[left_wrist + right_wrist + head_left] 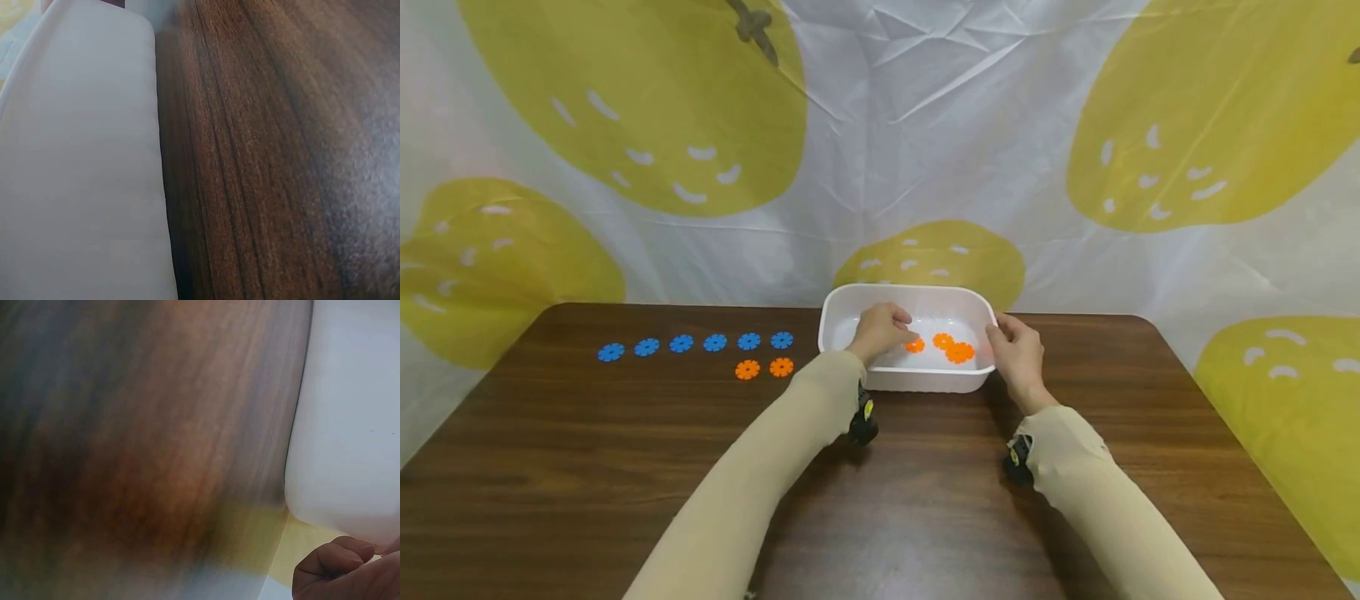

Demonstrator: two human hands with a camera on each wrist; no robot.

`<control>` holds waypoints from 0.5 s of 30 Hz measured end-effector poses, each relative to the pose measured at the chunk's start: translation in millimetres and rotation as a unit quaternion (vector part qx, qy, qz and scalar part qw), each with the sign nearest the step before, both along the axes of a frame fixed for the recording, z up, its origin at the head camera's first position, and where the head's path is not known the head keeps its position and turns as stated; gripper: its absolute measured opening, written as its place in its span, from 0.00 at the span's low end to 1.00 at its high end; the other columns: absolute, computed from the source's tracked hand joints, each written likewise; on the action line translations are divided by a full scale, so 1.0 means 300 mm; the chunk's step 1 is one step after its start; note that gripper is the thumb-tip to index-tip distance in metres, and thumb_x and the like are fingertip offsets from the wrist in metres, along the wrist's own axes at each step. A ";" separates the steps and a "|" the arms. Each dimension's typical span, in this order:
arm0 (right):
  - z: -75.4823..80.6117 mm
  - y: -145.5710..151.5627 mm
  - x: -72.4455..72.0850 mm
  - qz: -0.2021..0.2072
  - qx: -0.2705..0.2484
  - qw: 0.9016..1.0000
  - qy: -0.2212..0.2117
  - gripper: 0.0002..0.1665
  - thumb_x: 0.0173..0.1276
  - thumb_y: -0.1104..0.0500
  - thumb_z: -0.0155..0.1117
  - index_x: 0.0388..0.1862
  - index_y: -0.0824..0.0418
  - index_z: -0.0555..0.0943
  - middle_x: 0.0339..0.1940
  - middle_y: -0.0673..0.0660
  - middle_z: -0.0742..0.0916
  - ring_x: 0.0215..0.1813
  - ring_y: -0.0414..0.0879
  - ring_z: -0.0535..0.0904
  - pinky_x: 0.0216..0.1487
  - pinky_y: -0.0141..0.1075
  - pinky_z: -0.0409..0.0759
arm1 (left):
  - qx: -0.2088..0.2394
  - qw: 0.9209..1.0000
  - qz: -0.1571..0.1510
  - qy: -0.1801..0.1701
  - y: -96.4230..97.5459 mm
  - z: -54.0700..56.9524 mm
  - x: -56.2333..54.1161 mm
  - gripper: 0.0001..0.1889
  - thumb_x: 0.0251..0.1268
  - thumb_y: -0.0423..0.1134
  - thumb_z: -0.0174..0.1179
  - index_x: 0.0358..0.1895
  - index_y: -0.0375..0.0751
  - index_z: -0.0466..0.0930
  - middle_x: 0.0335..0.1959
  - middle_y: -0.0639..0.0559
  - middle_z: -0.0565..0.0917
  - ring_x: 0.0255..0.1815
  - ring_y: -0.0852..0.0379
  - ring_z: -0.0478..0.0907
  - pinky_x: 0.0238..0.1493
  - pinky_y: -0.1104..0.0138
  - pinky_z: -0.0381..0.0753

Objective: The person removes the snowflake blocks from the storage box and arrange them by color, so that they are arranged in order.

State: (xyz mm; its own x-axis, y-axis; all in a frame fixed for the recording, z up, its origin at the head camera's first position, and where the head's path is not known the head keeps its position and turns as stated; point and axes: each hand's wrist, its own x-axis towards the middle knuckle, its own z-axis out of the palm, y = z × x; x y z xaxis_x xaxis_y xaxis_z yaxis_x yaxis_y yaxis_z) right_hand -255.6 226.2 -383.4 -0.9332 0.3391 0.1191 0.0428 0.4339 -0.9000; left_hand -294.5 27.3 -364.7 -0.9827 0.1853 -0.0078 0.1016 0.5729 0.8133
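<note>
A white plastic basin [917, 381] stands at the back of the table. Several orange notched discs [959, 353] lie in it, some overlapping. My left hand [880, 331] reaches over the front rim into the basin, thumb and forefinger apart. Its fingertips are right by a single orange disc [914, 344]; whether they touch it is unclear. My right hand [1019, 354] grips the basin's right end. Its curled fingers [328, 559] show at the basin corner in the right wrist view. In the left wrist view only the basin's outer wall [87, 156] shows, not the hand.
Left of the basin, several blue notched discs [681, 343] lie in a row on the brown wooden table [625, 467]. Two orange discs [747, 370] sit in front of the row's right end. A lemon-patterned curtain [917, 167] hangs just behind the table.
</note>
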 end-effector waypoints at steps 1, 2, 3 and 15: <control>0.001 0.000 0.000 0.000 0.001 1.000 0.000 0.22 0.71 0.58 0.52 0.62 0.64 0.74 0.53 0.66 0.82 0.51 0.54 0.77 0.55 0.43 0.76 | 0.000 1.000 0.000 -0.001 0.000 -0.001 -0.001 0.17 0.53 0.35 0.68 0.46 0.33 0.80 0.39 0.43 0.82 0.35 0.55 0.74 0.37 0.70 0.75; 0.001 -0.001 0.000 -0.001 0.001 1.000 0.000 0.23 0.71 0.58 0.52 0.62 0.64 0.74 0.53 0.66 0.82 0.51 0.54 0.77 0.55 0.43 0.76 | -0.002 1.000 -0.001 -0.002 0.000 -0.003 -0.002 0.17 0.52 0.35 0.68 0.46 0.33 0.80 0.39 0.43 0.82 0.35 0.55 0.74 0.37 0.69 0.75; 0.002 -0.001 0.001 -0.001 0.002 1.000 0.000 0.23 0.71 0.58 0.52 0.62 0.64 0.74 0.53 0.66 0.82 0.51 0.54 0.77 0.55 0.43 0.76 | -0.005 1.000 -0.002 -0.002 0.000 -0.004 -0.003 0.17 0.52 0.35 0.68 0.46 0.33 0.80 0.40 0.43 0.82 0.35 0.54 0.74 0.38 0.69 0.75; 0.005 -0.005 0.006 -0.002 0.003 1.000 0.002 0.22 0.71 0.58 0.52 0.61 0.65 0.74 0.51 0.66 0.82 0.49 0.53 0.75 0.54 0.42 0.76 | -0.042 0.999 -0.016 -0.014 -0.001 -0.009 -0.003 0.18 0.53 0.36 0.68 0.47 0.33 0.79 0.44 0.42 0.80 0.39 0.53 0.72 0.43 0.67 0.74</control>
